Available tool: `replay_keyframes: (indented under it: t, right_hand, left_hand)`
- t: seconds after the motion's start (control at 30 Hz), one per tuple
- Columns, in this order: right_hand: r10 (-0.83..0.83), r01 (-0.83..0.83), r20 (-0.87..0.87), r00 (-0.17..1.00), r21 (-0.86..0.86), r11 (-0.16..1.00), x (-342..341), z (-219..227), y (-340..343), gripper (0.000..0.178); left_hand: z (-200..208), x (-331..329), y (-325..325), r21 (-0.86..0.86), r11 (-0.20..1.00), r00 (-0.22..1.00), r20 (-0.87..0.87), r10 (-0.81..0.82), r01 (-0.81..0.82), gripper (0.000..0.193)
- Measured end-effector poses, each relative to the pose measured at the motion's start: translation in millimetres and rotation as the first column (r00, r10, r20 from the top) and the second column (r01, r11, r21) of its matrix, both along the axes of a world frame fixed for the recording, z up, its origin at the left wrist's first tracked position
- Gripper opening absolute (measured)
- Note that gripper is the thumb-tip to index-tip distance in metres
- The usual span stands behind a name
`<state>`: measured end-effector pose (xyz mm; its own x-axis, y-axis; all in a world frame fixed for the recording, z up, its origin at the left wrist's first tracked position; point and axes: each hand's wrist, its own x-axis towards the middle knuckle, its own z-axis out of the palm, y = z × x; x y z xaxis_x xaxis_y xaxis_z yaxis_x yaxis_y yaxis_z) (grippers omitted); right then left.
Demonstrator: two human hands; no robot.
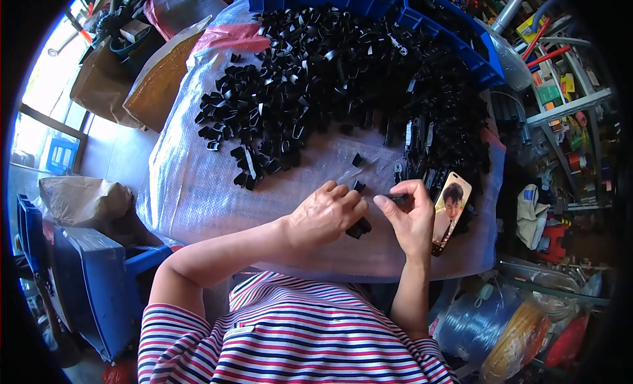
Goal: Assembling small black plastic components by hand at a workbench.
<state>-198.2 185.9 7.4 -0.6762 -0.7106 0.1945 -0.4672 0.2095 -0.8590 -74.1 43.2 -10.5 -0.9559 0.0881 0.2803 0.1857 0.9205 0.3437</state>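
Observation:
Near the front of a table covered in white woven plastic sheeting (217, 212), my two hands work close together. My left hand (328, 214) is curled closed, knuckles up, around small black plastic pieces; one black piece (358, 228) shows below its fingers. Thumb and forefinger of my right hand (413, 219) pinch another small black plastic piece (397, 198). A loose black piece (359, 160) lies just beyond my left hand. Farther back spreads a big heap of black bent, clip-like pieces (283, 100). On the right, longer black pieces (455, 113) lie packed in rows.
A phone (451, 212) with a person on its screen leans right of my right hand. Blue plastic bins (455, 37) stand along the far edge. Brown sacks (161, 77) and a blue container (92, 278) are on the left. Right are metal shelving (573, 107) and wrapped spools (481, 324).

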Motion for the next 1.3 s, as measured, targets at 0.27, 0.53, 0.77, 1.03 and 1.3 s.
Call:
replay_keyframes:
  t: [0.27,0.53,0.77,1.03,1.3]
  right_hand:
    - [0.005,-0.006,-0.02,1.0,-0.045,0.999,33.2,19.3,-15.6,0.026]
    - [0.159,-0.18,-0.487,0.859,0.003,0.984,40.4,21.0,-38.5,0.018]
    - [0.171,-0.2,-0.504,0.847,-0.004,0.98,40.2,24.7,-46.4,0.016]
    - [0.172,-0.207,-0.547,0.819,-0.001,0.978,41.6,14.0,-43.3,0.012]
    - [0.183,-0.211,-0.294,0.938,-0.064,0.975,38.1,20.5,-41.2,0.015]
  left_hand:
    - [2.3,6.6,-16.9,0.753,-0.64,0.98,0.197,-0.004,-0.153,0.022]
    - [8.7,17.3,-7.9,0.777,-0.609,0.952,0.285,0.109,-0.163,0.014]
    - [10.9,21.0,-27.7,0.856,-0.451,0.96,0.281,-0.009,-0.255,0.014]
    - [6.2,20.3,-19.2,0.778,-0.54,0.903,0.424,0.074,-0.321,0.012]
    - [3.9,17.2,-14.9,0.797,-0.567,0.92,0.356,0.16,-0.21,0.013]
